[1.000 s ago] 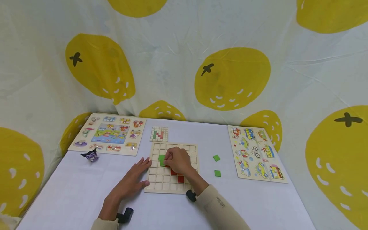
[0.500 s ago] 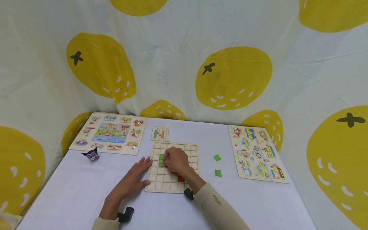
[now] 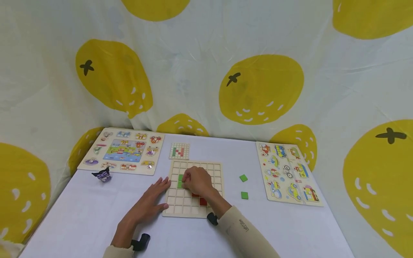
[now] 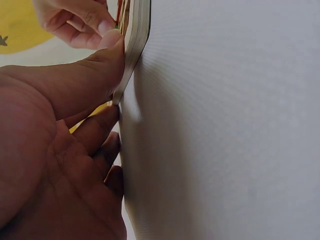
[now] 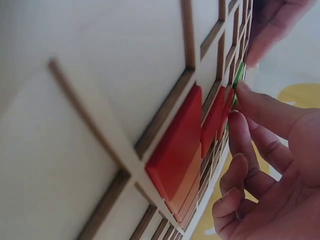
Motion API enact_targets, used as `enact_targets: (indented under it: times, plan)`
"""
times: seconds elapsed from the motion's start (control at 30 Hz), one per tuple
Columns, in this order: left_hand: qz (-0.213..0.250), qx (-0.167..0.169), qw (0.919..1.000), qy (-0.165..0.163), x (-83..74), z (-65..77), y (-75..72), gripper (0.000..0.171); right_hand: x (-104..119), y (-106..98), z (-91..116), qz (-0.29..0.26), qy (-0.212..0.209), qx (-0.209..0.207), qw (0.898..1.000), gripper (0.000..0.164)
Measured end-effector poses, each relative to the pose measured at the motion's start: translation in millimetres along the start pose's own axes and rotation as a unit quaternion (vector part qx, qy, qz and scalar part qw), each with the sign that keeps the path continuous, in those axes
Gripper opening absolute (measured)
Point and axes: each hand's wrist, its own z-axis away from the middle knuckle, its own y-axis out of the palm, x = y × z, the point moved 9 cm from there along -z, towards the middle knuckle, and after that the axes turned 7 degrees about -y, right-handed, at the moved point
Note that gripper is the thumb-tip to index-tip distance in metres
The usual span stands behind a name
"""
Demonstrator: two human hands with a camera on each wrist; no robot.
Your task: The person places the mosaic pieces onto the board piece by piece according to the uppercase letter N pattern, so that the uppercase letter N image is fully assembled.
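My right hand (image 3: 200, 183) is over the wooden grid board (image 3: 175, 209), its thumb and index finger pinching a green tile (image 3: 179, 184) at one of the cells. Just beyond that one, another green tile (image 3: 180, 177) shows in the board. Several red tiles (image 5: 177, 150) sit in a diagonal line of cells, partly hidden under the right hand in the head view. My left hand (image 3: 149, 200) lies spread beside the board's left edge. In the left wrist view its thumb (image 4: 95, 70) touches the edge of the board, with the fingers low against the white tabletop.
Two loose green tiles (image 3: 243, 177) lie right of the board. A small pattern card (image 3: 179, 151) is behind it. Picture puzzles stand at back left (image 3: 150, 170) and right (image 3: 271, 193). A dark-eared figurine (image 3: 103, 175) is near the left puzzle.
The pinched green tile, tilted one second ago, now sits squarer in its cell. My right hand has shifted slightly left; my left hand stays in place.
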Motion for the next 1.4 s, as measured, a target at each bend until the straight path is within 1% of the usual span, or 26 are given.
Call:
enact_targets:
  times: [0.07, 0.17, 0.23, 0.3, 0.4, 0.53, 0.7, 0.93, 1.3, 1.4]
  plan:
    - [0.000, 0.000, 1.0000, 0.002, 0.0, -0.1, 0.6, 0.084, -0.8, -1.1, 1.4, -0.009, -0.002, 0.000, 1.000, 0.015]
    - [0.000, -0.001, 1.0000, 0.000, 0.5, -0.6, 0.9, 0.084, -0.5, -6.7, 4.8, -0.039, -0.019, -0.005, 0.999, 0.010]
    - [0.001, 0.002, 1.0000, -0.004, 1.3, -0.8, 1.4, 0.085, -2.8, -11.6, 7.7, -0.058, -0.022, -0.010, 0.998, 0.009]
    - [0.004, 0.007, 0.9999, -0.011, 3.2, -1.5, 2.6, 0.085, -6.2, -18.0, 10.9, -0.069, -0.025, -0.016, 0.997, 0.010]
    - [0.009, 0.010, 0.9998, -0.017, 4.3, -1.9, 4.0, 0.086, -15.6, -28.5, 15.0, -0.073, -0.019, -0.027, 0.997, 0.012]
    - [0.004, 0.004, 0.9999, -0.015, 3.4, -1.5, 3.9, 0.086, -30.8, -45.5, 20.5, -0.081, -0.019, -0.050, 0.995, 0.015]
    - [-0.005, -0.003, 1.0000, -0.005, 1.1, 0.1, 1.9, 0.084, -54.6, -63.8, 29.0, -0.080, -0.015, -0.073, 0.994, 0.021]
    - [-0.005, -0.004, 1.0000, -0.005, 1.0, 0.7, 1.8, 0.084, -90.0, -87.7, 46.9, -0.052, 0.000, -0.097, 0.994, 0.025]
    - [0.004, 0.003, 0.9998, -0.020, 2.1, -0.3, 2.4, 0.086, -149.1, -114.6, 71.8, -0.016, 0.058, -0.091, 0.994, 0.029]
    - [0.003, 0.002, 0.9999, -0.012, 0.1, 0.3, 2.0, 0.085, -161.6, -121.5, 77.2, -0.010, 0.068, -0.090, 0.994, 0.030]
